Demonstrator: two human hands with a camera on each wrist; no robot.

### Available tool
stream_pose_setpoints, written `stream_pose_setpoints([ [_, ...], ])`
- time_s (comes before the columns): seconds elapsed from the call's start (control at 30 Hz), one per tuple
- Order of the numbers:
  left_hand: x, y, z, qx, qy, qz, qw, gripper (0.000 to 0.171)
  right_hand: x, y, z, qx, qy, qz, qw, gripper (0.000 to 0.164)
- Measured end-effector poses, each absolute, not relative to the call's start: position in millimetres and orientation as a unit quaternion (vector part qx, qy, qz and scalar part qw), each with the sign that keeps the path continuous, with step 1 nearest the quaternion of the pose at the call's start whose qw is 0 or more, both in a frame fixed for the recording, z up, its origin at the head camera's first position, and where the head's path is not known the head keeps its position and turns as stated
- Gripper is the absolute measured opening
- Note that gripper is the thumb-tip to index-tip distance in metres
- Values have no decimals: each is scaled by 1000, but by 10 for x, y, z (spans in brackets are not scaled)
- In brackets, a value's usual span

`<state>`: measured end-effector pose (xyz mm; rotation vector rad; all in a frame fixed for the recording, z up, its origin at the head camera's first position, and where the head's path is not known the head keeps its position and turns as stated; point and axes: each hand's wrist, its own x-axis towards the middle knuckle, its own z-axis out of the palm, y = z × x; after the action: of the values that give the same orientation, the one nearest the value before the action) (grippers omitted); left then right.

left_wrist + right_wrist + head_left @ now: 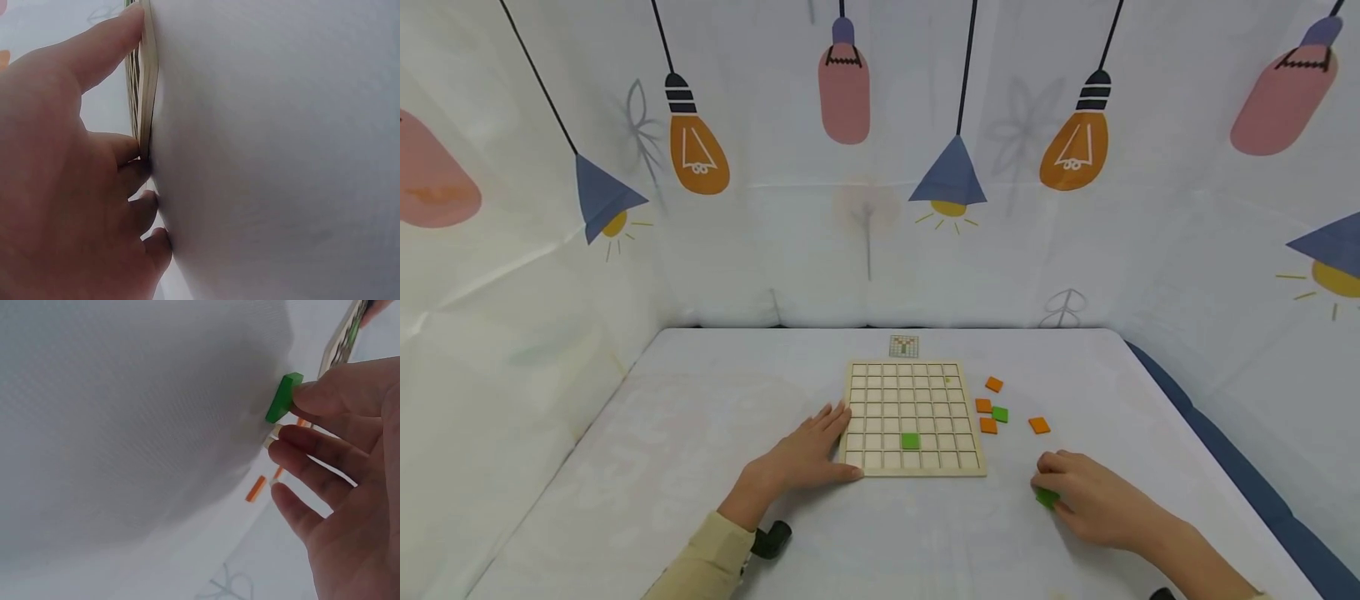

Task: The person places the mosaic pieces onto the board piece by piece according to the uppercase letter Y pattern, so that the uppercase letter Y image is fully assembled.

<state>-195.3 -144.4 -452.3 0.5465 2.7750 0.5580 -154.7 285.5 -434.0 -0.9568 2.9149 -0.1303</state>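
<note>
Braces the grid board [907,410] at its near-left corner with the left hand [811,450] spread, presumably against sliding, and pinches a green tile [1047,497] in the right hand [1086,496], toward the surface's [940,542] right edge.

Lamp-printed backdrop [880,225] behind white table [715,417]

A green tile [283,399] is held tilted, right of the gridded board [907,410].

My right fingers [1058,482] partly hid their green tile [1047,498]. The printed card [904,347] was too small to read.
</note>
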Motion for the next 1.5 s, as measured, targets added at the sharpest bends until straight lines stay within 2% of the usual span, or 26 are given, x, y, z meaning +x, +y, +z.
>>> stream_pose_setpoints([
  [0.43, -1968, -1493, -4552, 184, 953, 202, 128, 98, -1527, 2884, -4370, -324, 943, -68, 47, 27],
  [1.13, -1960, -1479, -4525, 195, 952, 202, 122, 98, -1497, 2877, -4400, -323, 944, -59, 26, 19],
  [1.5, -1964, -1478, -4557, 196, 953, 196, 125, 98, -1472, 2850, -4394, -318, 947, -51, 6, 21],
])
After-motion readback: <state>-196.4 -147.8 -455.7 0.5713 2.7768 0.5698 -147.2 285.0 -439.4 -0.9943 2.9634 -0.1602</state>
